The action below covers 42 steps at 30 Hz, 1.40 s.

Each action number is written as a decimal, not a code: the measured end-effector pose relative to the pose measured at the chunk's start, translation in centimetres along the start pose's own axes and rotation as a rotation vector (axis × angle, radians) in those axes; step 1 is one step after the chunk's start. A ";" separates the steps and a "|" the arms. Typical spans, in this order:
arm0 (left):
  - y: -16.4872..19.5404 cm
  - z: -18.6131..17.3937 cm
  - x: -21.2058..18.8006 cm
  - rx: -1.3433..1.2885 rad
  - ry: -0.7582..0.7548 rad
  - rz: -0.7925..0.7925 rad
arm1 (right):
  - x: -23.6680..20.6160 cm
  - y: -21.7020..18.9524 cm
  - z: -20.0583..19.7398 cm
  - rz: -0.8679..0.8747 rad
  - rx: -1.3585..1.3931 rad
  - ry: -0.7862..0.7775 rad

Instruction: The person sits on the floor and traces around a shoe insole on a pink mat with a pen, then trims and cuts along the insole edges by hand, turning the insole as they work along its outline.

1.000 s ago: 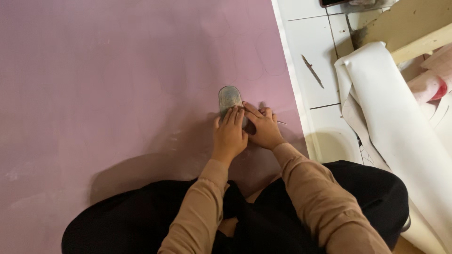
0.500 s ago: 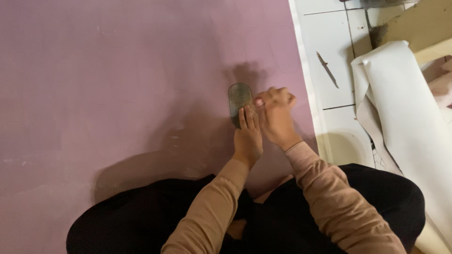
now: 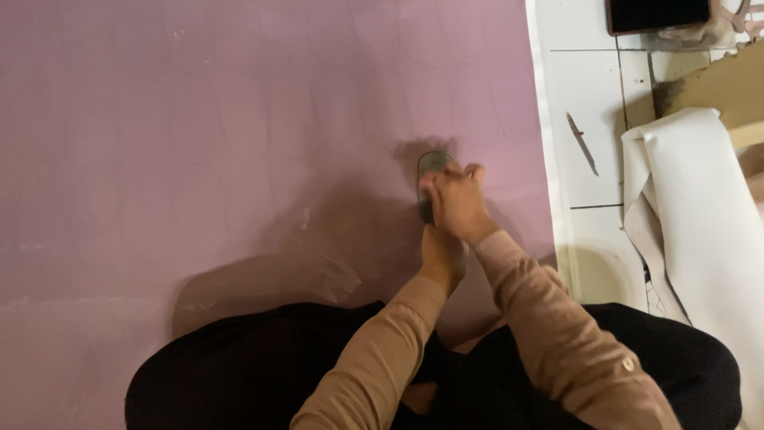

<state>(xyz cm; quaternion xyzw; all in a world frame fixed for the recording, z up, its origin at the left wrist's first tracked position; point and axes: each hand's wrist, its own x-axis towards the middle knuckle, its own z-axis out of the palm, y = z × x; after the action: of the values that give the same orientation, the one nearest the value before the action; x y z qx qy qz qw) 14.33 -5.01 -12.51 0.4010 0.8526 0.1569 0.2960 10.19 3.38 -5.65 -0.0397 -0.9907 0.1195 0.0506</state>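
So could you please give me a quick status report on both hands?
Right hand over grey oval template. Left hand beneath it, pressing pink sheet. Nothing blocking.

Hands and template on the sheet, tools off to the right

The template lay on the sheet, under the right hand; the left hand sat just nearer the person. Right of the sheet's edge, on the floor, lay a blade, with a roll farther right and a phone behind both.
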 end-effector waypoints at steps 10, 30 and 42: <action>0.1 -3.5 -1.0 0.168 0.278 0.014 | 3.8 3.0 -1.4 0.264 -0.044 0.108; -5.9 -6.9 0.8 -0.275 0.153 0.112 | -5.8 6.6 0.7 0.024 0.156 0.233; -1.7 -2.5 -3.2 0.065 0.578 0.073 | -6.5 7.0 0.0 0.289 0.369 -0.165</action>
<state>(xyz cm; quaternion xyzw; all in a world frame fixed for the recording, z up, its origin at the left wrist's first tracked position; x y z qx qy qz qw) 13.33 -8.69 -10.19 0.3794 0.8912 0.2476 0.0218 17.10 9.57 -7.96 -0.1611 -0.9369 0.3075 -0.0419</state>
